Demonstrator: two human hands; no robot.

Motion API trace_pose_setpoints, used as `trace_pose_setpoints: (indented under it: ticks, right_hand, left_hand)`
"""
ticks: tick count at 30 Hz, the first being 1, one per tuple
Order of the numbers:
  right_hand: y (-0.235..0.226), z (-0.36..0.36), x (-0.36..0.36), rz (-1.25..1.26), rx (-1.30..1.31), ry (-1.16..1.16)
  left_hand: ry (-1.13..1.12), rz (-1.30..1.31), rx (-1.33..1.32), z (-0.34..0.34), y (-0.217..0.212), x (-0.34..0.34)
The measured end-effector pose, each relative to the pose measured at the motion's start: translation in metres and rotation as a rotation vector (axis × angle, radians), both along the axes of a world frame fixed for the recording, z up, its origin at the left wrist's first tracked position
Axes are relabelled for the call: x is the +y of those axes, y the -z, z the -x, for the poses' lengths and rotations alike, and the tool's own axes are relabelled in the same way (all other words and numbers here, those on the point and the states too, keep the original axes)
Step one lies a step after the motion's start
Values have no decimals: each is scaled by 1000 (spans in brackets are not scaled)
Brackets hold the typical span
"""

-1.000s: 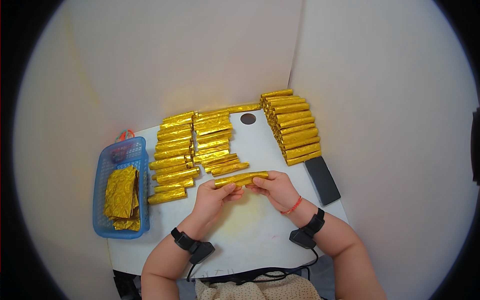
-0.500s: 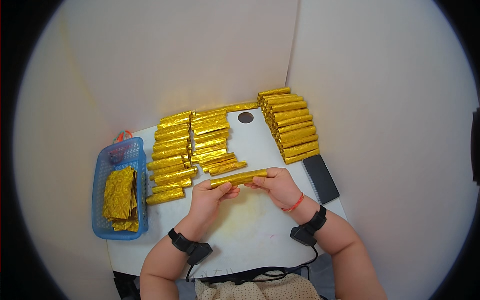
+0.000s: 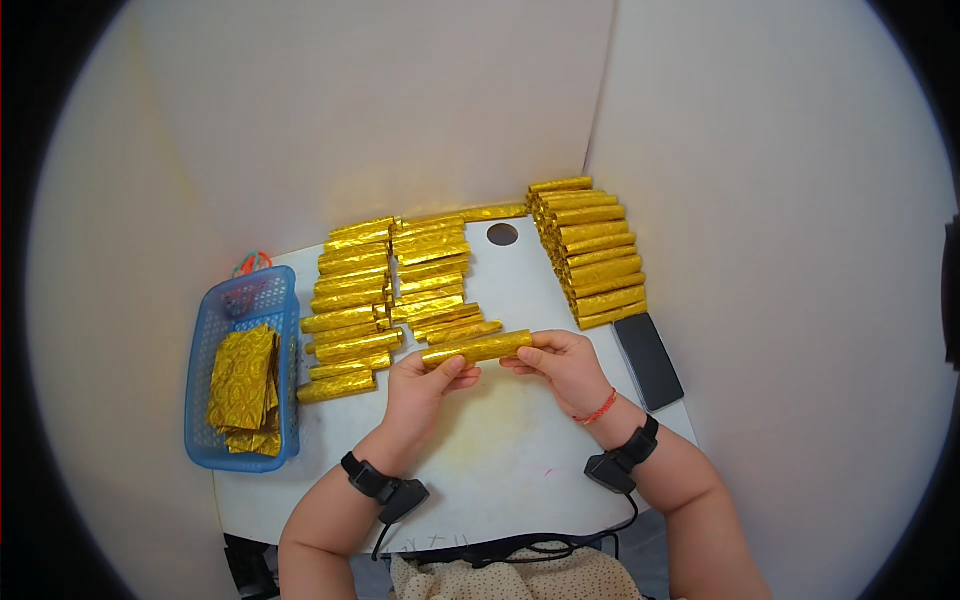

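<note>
A gold foil paper roll [image 3: 478, 348] is stretched level between my two hands, above the white table. My left hand [image 3: 428, 378] pinches its left end, thumb on the near side. At the other end my right hand [image 3: 560, 365] is closed on it, with the thumb along its lower edge and the fingertips partly hidden beneath. Just beyond my left hand lie two columns of similar gold rolls, a left column [image 3: 350, 290] and a middle column [image 3: 432, 270]. More rolls are piled in a stack [image 3: 600, 245] at the back right.
A blue plastic basket [image 3: 192, 400] at the left holds flat gold foil sheets [image 3: 242, 380]. A dark phone-like slab [image 3: 648, 362] lies near the right edge. The white table [image 3: 500, 480] has a round hole [image 3: 502, 234] at the back. Pale walls enclose it. Cables hang from both wrist straps.
The view has shifted slightly, so the table things appear a little to the right. Both hands keep hold of the roll, which looks slightly turned and thicker.
</note>
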State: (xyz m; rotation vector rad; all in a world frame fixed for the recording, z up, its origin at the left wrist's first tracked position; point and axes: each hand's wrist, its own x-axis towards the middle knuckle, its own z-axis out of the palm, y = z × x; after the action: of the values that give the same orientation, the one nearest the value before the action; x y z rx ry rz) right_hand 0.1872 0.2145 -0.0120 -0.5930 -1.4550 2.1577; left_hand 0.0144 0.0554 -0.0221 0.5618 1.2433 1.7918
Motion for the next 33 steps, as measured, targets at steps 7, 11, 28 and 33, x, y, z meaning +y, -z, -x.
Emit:
trace_pose_setpoints:
  ticks: [7,11,28,33]
  right_hand:
    - [5,-1,3,24,-29,64]
    - [8,1,6,54,-32,74]
    - [13,-2,11,122,-12,47]
    - [16,-1,11,132,3,52]
  left_hand:
    - [68,26,-1,3,1,0]
    - [97,3,-6,6,2,-2]
    - [264,14,231,23,9,-7]
    - [354,57,156,23,9,-7]
